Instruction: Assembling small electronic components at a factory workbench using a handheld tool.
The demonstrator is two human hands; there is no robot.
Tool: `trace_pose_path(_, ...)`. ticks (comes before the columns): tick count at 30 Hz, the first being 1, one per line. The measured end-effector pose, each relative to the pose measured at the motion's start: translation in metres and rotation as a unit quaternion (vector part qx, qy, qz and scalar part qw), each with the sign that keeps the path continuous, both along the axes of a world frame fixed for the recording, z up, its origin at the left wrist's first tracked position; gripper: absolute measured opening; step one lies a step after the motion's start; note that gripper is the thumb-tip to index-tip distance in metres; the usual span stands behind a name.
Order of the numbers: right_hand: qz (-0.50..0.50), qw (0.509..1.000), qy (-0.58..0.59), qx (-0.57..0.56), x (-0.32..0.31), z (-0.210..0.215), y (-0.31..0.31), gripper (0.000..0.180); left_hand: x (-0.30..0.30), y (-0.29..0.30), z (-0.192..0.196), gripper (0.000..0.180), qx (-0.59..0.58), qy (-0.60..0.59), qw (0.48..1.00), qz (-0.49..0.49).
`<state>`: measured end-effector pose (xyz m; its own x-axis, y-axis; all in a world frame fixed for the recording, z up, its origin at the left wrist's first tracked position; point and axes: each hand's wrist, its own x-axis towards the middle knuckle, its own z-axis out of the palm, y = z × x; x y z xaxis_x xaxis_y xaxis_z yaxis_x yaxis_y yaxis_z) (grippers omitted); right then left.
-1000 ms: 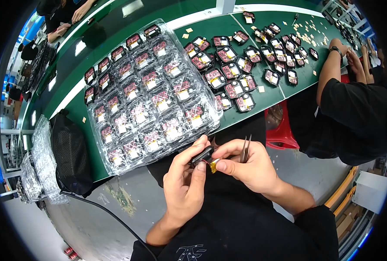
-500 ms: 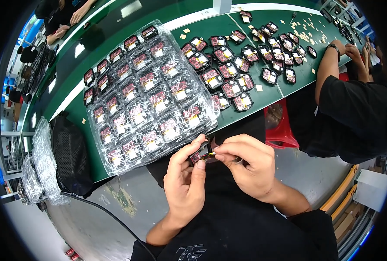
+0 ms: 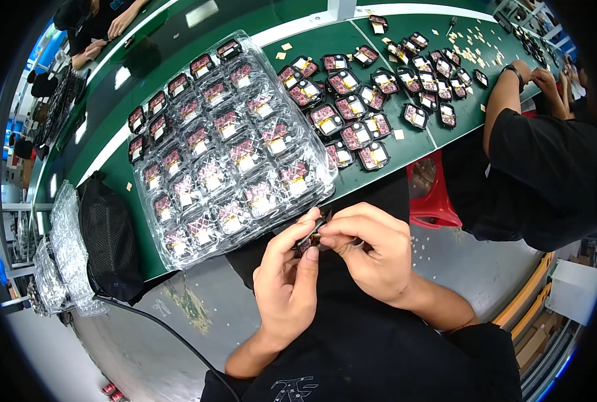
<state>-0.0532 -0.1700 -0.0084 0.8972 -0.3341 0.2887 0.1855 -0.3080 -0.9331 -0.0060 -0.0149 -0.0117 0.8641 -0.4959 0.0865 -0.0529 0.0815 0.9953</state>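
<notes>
Just off the table's front edge, my left hand [image 3: 286,281] grips a small black-cased circuit board unit [image 3: 306,244] between thumb and fingers. My right hand [image 3: 372,248] is closed in a pinch at the unit's right side, by a small yellowish bit on it. Whatever lies between those fingertips is mostly hidden. Beyond my hands, a clear plastic tray [image 3: 239,179] holds rows of similar black units with reddish boards and white pads. More of these units [image 3: 356,136] are heaped loosely on the green table to the right of the tray.
Small beige squares [image 3: 469,50] are scattered over the green table [image 3: 405,155]. A black mesh bag [image 3: 112,234] and clear plastic wrap [image 3: 70,248] sit at the left, with a black cable [image 3: 171,328] running down. A co-worker [image 3: 546,161] sits at the right near a red stool [image 3: 432,194].
My right hand has moved slightly left, closer to the unit, and its fingertips now cover more of it. The unit has tilted a little in my left hand.
</notes>
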Motion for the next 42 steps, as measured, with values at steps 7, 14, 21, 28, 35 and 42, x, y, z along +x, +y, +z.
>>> trace_pose_path(7,-0.013,0.971,0.068,0.230,0.000,-0.017,0.006,0.025,0.001,0.001,-0.001,0.037,-0.025,0.037,0.999,-0.007)
trace_pose_path(14,-0.063,0.994,-0.046,-0.072,0.006,-0.003,0.003,0.022,0.000,-0.007,0.001,0.037,-0.072,0.062,0.995,0.018)
trace_pose_path(21,-0.028,0.999,0.025,-0.028,-0.001,0.003,-0.001,0.019,0.000,-0.006,-0.005,0.037,-0.056,0.044,0.997,0.020)
trace_pose_path(28,-0.019,0.999,0.034,-0.022,0.001,0.008,-0.004,0.014,-0.001,-0.007,-0.002,0.034,-0.015,-0.015,1.000,0.020)
trace_pose_path(35,0.013,0.999,-0.018,-0.030,0.000,0.000,-0.005,0.018,-0.002,-0.005,0.000,0.035,-0.024,-0.011,1.000,0.010)
trace_pose_path(42,-0.021,0.998,0.022,0.058,0.006,-0.002,-0.002,0.027,-0.002,-0.006,0.002,0.035,-0.026,-0.019,0.999,-0.015)
